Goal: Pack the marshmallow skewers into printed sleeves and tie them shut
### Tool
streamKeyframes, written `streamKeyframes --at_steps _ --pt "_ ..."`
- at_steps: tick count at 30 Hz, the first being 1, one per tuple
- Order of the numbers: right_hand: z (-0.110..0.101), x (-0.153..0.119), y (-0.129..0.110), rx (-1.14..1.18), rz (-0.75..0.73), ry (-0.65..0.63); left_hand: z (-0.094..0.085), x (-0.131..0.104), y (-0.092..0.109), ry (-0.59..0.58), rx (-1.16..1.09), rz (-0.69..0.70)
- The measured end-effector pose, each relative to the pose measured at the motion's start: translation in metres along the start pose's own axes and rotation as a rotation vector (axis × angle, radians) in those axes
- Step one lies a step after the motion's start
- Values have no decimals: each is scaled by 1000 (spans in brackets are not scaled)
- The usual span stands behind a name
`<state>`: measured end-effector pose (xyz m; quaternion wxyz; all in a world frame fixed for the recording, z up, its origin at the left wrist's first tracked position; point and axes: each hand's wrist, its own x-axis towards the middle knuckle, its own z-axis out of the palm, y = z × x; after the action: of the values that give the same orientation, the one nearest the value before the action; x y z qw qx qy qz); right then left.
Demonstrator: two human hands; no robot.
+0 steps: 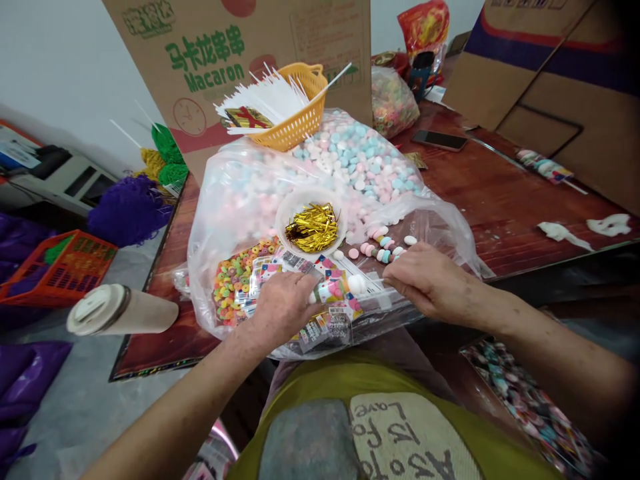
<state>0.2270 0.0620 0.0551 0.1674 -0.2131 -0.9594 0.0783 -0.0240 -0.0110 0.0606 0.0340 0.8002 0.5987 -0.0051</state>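
Note:
My left hand (283, 305) is closed around a candy skewer (333, 290) in a colourfully printed wrapper, its white end pointing right. My right hand (434, 283) has its fingers curled and pressed together beside the skewer's end; what they hold, if anything, is hidden. Just past it lie strung pink, white and blue candies (383, 250). Printed wrappers (345, 308) are spread under my left hand. Ring-shaped colourful candies (231, 280) are heaped to its left. Behind the hands stands a white bowl (282, 212) with gold twist ties (315, 230).
A large clear plastic bag (205, 220) of pastel candies (365, 153) spreads over the table. On it rests a yellow basket (295, 135) of white sticks. A tumbler (140, 310) lies at the left edge. A phone (440, 139) and a finished-looking skewer (543, 165) lie right. Cardboard boxes (280, 33) stand behind.

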Motion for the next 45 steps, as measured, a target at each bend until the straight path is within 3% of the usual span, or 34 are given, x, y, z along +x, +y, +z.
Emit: streamKeyframes --at_steps 2,6,10,12,15,17,20,23,26,30,33,37,39,42,45 --pt "-5 0 -1 -66 -61 51 -3 3 -3 -147 -273 -10" --pt "-23 1 -1 -228 -177 150 -11 8 -6 -547 -924 48" --pt "-38 -1 0 -264 -237 137 -10 5 -1 -986 -1255 67" --pt "-36 -1 -1 -204 -258 101 -6 2 2 -1100 -1401 75" --pt "-20 -1 -6 -131 -271 78 1 1 8 -1028 -1536 -25" --pt "-7 0 -11 -107 -278 90 5 2 10 -965 -1525 -110" --pt "4 1 -17 -87 -285 85 8 5 10 -957 -1447 -145" --pt "3 1 -16 -100 -286 46 4 9 6 -915 -1383 -107" --pt "-3 -1 -12 -125 -270 -10 -4 12 4 -756 -1295 -30" --pt "-1 -1 -14 -123 -238 -46 -11 16 13 -538 -958 51" --pt "10 5 -23 -89 -248 -44 -1 21 28 -443 -742 85" --pt "33 14 -34 2 -211 -62 21 28 42 -391 -748 98" --pt "42 16 -33 60 -220 -59 22 30 36 -372 -828 103" --pt "43 15 -23 53 -200 -2 8 26 12 -410 -1026 175" --pt "32 13 -13 2 -151 36 -9 20 -13 -488 -929 132"
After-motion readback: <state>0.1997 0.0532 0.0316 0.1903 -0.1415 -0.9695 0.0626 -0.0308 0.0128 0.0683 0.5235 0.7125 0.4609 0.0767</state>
